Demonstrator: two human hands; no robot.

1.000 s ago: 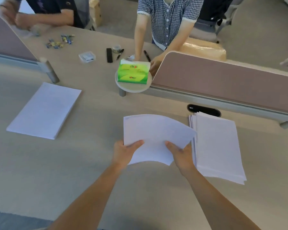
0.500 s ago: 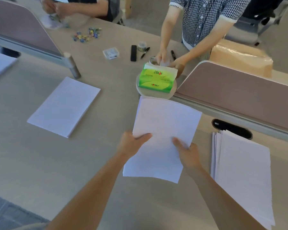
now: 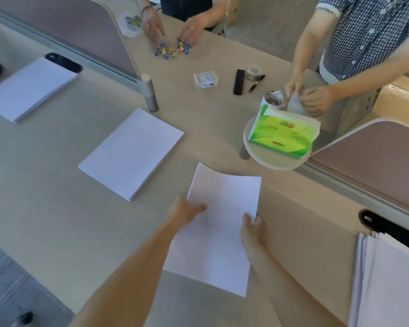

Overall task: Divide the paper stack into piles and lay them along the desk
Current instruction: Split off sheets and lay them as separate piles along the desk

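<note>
I hold a thin bundle of white paper (image 3: 220, 223) low over the beige desk (image 3: 45, 220). My left hand (image 3: 184, 212) grips its left edge and my right hand (image 3: 254, 228) grips its right edge. Whether the sheets touch the desk I cannot tell. The main paper stack (image 3: 392, 284) lies at the far right, partly cut off by the frame. One laid pile (image 3: 131, 153) rests left of my hands. Another pile (image 3: 30, 88) lies farther left.
A green tissue pack (image 3: 282, 135) sits on a small round shelf (image 3: 269, 161) just beyond the held sheets. Mauve partitions (image 3: 373, 166) line the desk's back. Two people across handle small clips (image 3: 171, 49); a remote (image 3: 238, 81), pens and a clear box (image 3: 206, 79) lie there.
Both hands carried the sheets leftward, away from the main stack, and lowered them toward the desk. The view swung left, revealing a second laid pile.
</note>
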